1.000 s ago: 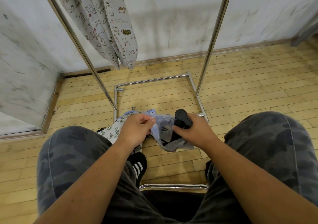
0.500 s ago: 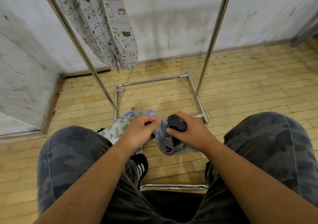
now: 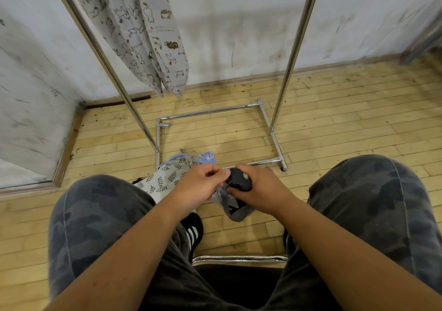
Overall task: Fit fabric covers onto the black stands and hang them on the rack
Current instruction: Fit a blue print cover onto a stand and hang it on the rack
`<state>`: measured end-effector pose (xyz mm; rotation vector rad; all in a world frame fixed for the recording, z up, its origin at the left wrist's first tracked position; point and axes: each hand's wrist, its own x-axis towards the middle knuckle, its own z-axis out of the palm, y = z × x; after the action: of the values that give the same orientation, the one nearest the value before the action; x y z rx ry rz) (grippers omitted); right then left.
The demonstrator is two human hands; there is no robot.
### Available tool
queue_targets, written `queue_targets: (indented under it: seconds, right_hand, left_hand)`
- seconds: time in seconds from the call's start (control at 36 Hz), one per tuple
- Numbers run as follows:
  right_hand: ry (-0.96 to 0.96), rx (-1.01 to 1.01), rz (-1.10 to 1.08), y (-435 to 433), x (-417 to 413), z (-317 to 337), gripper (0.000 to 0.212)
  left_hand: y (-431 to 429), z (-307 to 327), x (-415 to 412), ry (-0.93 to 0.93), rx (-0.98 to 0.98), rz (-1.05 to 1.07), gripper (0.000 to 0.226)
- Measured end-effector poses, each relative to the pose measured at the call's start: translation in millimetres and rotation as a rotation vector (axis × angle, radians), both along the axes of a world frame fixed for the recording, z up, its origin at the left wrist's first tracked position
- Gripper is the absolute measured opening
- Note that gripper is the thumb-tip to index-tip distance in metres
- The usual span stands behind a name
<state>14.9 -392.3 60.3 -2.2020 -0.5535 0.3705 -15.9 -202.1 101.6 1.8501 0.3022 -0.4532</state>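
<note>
Black stand point(image 3: 239, 183) gripped by both hands point(image 3: 259, 191), grey cover point(image 3: 233, 209) seemingly bunched below.

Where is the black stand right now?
In the head view, centre frame, the black stand sits gripped in the right hand, touching the left hand.

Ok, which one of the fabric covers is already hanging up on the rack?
The grey cat-print cover, hanging beside the rack's left pole. The leaf-print cover lies on the floor, and the grey-blue cover is in the hands with the black stand.
</note>
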Motion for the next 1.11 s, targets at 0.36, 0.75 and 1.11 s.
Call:
queue_targets:
  seconds: [0.36,0.75,1.11]
  right_hand:
    - [-0.04,-0.025,0.03,3.1,-1.6,0.5,0.024]
    - [0.114,-0.18,-0.075,3.2,3.8,5.0,0.061]
    - [0.068,-0.231,-0.358,-10.1,13.8,6.6,0.046]
  left_hand:
    - [-0.3,-2.8,-0.1,0.005,0.049,-0.041,0.039]
    - [10.2,-8.0,5.6,-0.067,0.203,0.059,0.046]
    - [15.0,-6.0,6.4,-0.089,0.246,0.147,0.041]
